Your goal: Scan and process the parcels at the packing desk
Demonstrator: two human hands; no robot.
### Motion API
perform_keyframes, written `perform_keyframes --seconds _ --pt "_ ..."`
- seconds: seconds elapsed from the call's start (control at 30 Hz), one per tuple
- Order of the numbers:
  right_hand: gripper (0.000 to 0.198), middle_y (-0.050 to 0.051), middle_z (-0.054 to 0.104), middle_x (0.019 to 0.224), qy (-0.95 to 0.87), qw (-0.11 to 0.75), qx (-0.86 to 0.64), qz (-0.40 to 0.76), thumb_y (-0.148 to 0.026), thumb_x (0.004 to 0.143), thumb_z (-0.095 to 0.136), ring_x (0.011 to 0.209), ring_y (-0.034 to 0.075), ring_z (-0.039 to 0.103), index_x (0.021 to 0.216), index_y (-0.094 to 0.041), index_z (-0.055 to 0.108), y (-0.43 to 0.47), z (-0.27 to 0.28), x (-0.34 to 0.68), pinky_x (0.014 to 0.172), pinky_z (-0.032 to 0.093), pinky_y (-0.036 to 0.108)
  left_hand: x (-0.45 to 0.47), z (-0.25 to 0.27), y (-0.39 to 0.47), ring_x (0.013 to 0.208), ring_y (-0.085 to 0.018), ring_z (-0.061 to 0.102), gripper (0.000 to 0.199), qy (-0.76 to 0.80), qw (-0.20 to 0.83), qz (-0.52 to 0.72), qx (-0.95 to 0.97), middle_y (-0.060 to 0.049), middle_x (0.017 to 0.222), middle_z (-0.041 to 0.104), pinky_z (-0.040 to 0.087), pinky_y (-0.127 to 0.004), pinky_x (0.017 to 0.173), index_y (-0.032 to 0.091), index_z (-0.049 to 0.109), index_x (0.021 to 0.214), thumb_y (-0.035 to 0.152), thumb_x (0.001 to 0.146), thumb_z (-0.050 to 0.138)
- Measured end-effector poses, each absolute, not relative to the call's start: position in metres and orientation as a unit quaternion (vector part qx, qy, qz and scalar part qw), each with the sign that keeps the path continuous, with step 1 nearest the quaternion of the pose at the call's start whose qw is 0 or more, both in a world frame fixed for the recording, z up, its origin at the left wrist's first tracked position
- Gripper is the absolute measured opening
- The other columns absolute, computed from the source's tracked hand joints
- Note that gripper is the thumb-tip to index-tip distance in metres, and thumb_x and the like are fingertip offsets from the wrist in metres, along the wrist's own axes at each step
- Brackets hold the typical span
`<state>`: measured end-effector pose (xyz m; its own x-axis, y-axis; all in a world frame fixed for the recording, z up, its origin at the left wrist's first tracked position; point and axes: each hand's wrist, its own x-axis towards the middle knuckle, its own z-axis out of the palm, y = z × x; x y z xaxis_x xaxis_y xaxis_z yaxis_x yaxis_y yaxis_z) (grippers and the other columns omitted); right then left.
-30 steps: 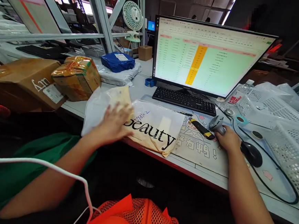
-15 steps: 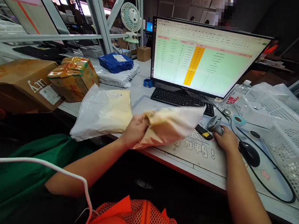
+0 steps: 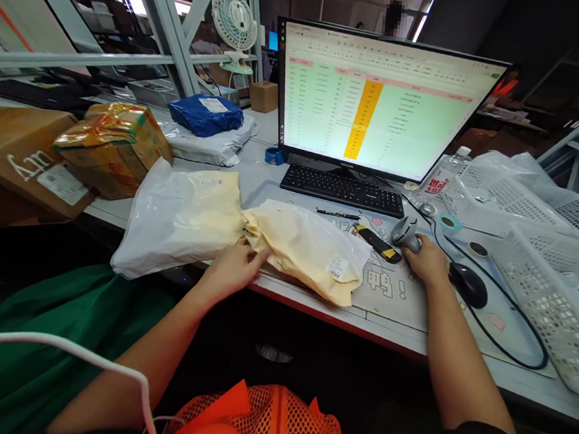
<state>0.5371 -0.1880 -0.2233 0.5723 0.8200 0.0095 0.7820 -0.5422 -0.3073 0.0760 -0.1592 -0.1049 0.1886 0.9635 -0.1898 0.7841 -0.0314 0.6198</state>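
A cream and white mailer bag with a small printed label lies on the desk mat, its left end crumpled. My left hand is at that end, thumb stretched away from the fingers and touching the bag's near edge; some fingertips are hidden. My right hand is closed around the handle of a grey barcode scanner, its head facing left toward the bag. A utility knife with yellow ends lies between scanner and bag. A larger white and cream mailer bag lies beside my left hand.
Behind the bag stand a keyboard and a lit monitor. A mouse and its cable lie right, before white perforated baskets. Taped cartons and a blue parcel are left. A pen lies behind the bag.
The mailer bag came down from my left hand's grasp onto the mat and now lies label up. My left hand loosened at its end. The right hand still holds the scanner.
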Motion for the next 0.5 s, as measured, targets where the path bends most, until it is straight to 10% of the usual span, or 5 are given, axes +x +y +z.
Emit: perform_keyframes --seconds 0.1,0.27,0.5 --pt "0.069 0.020 0.072 0.138 -0.458 0.143 -0.875 0.062 -0.051 0.096 0.063 0.127 0.040 0.068 0.157 -0.021 0.055 -0.187 -0.224 0.537 0.100 0.054 0.049 0.073 -0.085 -0.187 0.069 -0.027 0.066 0.050 0.594 0.053 0.175 0.784 -0.008 0.070 0.071 0.044 -0.037 0.065 0.023 0.066 0.069 0.054 0.106 0.053" --pt "0.060 0.022 0.075 0.127 -0.443 0.137 -0.882 0.081 -0.044 0.094 0.065 0.121 0.040 0.070 0.148 -0.018 0.063 -0.185 -0.212 0.529 0.096 0.053 0.048 0.123 -0.100 -0.206 0.113 -0.027 0.072 0.024 0.313 0.008 0.330 0.890 -0.011 0.116 0.079 0.055 -0.042 0.102 0.018 0.073 0.114 0.036 0.108 0.058" --pt "0.046 0.007 0.071 0.080 -0.511 0.192 -0.814 0.200 -0.060 0.089 0.069 0.066 0.023 0.064 0.109 -0.020 0.079 -0.231 -0.132 0.530 0.056 0.047 0.032 0.166 -0.196 -0.215 0.165 -0.038 0.029 0.090 0.340 0.016 0.126 0.932 -0.018 0.176 0.035 0.027 -0.057 0.133 0.009 0.037 0.168 0.058 0.099 0.068"
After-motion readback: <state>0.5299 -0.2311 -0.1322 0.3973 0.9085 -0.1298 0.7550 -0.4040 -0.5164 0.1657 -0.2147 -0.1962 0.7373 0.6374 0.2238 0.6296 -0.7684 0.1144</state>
